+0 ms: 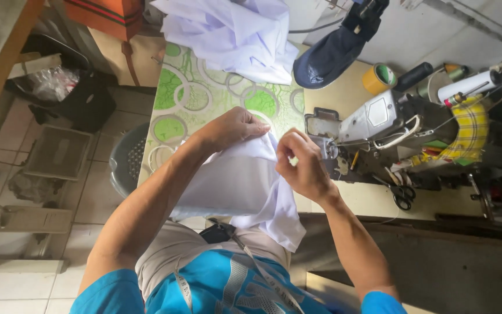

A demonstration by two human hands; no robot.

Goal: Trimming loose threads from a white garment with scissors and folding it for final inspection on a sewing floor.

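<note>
- Nearest the camera, a person in a bright blue shirt with a measuring tape (262, 273) hanging round the neck looks down at their own two arms.
- A piece of plain white woven cloth (236, 183) drapes from the table edge down over the person's lap.
- The left hand (233, 128) lies on the top edge of the white cloth, fingers curled closed over a fold of it, gripping it.
- The right hand (302, 164) is just beside the left, fingers bent inward, thumb and forefinger pinching the same cloth edge.
- Under the hands is a table covered in a sheet printed with green and white circles (190, 96).
- Just right of the right hand stands a grey metal sewing machine (379, 125), with black-handled scissors (402, 196) lying on the table near it.
- Farther back, a second heap of white cloth (233, 35) lies on the table, with a dark blue cap (329, 58) and a yellow roll of tape (379, 78) beside it.
</note>
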